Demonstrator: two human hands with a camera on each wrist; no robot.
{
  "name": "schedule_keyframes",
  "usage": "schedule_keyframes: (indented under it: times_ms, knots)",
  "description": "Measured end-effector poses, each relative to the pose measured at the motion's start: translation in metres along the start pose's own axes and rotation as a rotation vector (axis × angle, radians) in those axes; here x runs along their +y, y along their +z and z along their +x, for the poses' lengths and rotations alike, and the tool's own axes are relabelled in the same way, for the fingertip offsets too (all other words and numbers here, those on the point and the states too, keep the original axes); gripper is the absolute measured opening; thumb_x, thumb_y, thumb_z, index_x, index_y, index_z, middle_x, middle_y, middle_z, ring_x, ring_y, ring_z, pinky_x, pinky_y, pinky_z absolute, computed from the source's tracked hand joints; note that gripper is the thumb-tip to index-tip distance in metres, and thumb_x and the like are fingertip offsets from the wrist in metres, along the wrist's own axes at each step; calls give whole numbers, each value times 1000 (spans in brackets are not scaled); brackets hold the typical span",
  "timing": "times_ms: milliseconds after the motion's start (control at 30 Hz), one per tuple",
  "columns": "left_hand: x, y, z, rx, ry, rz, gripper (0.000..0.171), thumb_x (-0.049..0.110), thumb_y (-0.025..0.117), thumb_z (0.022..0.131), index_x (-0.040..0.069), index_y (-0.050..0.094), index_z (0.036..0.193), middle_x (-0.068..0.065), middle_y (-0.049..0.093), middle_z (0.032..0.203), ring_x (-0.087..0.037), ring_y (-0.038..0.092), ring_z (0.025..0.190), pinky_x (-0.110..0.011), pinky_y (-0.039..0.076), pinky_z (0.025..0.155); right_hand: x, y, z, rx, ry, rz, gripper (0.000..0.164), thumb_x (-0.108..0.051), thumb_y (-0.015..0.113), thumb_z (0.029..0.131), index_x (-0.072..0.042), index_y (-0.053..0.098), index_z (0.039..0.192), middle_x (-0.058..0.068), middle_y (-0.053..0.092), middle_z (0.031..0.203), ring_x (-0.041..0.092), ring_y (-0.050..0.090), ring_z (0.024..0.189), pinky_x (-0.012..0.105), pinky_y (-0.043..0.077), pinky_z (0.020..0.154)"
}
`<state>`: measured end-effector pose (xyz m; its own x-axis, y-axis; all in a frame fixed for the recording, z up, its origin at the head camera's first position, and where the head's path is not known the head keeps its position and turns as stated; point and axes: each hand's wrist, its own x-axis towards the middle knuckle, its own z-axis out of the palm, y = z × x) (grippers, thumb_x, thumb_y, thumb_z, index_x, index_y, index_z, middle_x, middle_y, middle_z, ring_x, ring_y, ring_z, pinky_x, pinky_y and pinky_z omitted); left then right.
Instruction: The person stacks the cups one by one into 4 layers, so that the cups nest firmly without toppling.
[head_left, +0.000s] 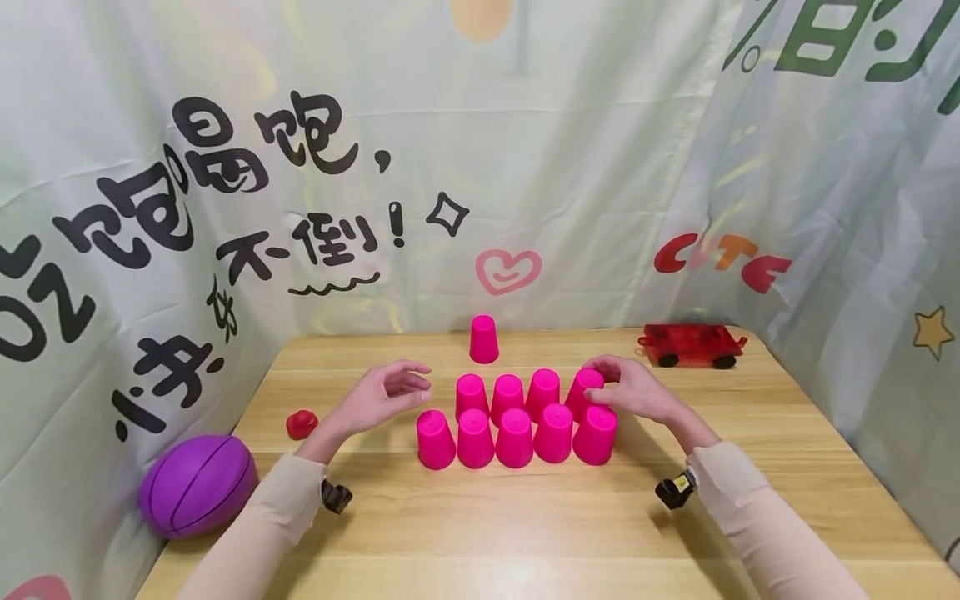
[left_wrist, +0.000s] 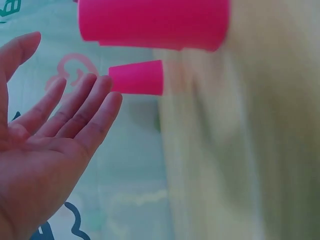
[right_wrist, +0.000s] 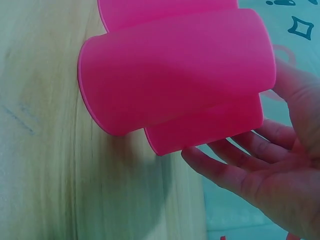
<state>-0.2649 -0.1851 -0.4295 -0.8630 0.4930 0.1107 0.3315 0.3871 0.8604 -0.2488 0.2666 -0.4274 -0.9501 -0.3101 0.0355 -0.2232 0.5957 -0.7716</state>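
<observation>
Pink cups stand upside down in two staggered rows, several in the front row (head_left: 514, 438) and several in the row behind (head_left: 507, 396). My right hand (head_left: 636, 390) holds the right-end cup (head_left: 582, 392) of the rear row, thumb on the near side and fingers around the far side. In the right wrist view a front-row cup (right_wrist: 175, 70) partly hides that held cup. To the left of the rows my left hand (head_left: 384, 397) hovers, palm facing the cups, fingers loosely extended and holding nothing. A single pink cup (head_left: 483, 340) stands alone farther back.
A purple ball (head_left: 198, 487) sits at the table's left edge, with a small red object (head_left: 302, 424) beside the left forearm. At the back right stands a red toy car (head_left: 693, 345). Printed cloth (head_left: 600, 208) hangs around the wooden table (head_left: 517, 533).
</observation>
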Motion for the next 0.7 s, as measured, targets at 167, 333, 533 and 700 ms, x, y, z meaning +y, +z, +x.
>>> schedule_keyframes:
  times_ms: [167, 333, 533, 700]
  knots:
    - [-8, 7, -18, -25, -17, -19, 48, 22, 79, 95, 9, 63, 138, -14, 74, 126, -26, 73, 116, -29, 59, 99, 1, -1, 3, -9, -5, -1, 46, -19, 79, 93, 4, 63, 130, 17, 71, 116, 25, 65, 103, 29, 58, 86]
    - [-11, 14, -30, -37, -11, -35, 51, 23, 79, 96, 7, 62, 141, -19, 71, 134, -31, 71, 121, -30, 60, 99, 0, -3, 9, -19, -20, -37, 45, -20, 80, 93, 3, 64, 128, 15, 72, 112, 24, 65, 100, 28, 58, 84]
    - [-12, 21, -37, -54, 11, -73, 55, 21, 79, 96, 2, 59, 143, -20, 68, 139, -37, 68, 126, -48, 57, 107, -5, -12, 20, -8, -11, -69, 43, -20, 79, 94, 2, 65, 129, 15, 72, 112, 24, 66, 99, 31, 58, 85]
    - [-13, 26, -41, -51, 23, -99, 58, 18, 79, 95, -2, 56, 145, -20, 67, 140, -40, 65, 129, -58, 53, 110, -12, -21, 34, 8, -7, -82, 45, -21, 77, 95, 3, 64, 130, 18, 72, 115, 26, 66, 101, 30, 58, 84]
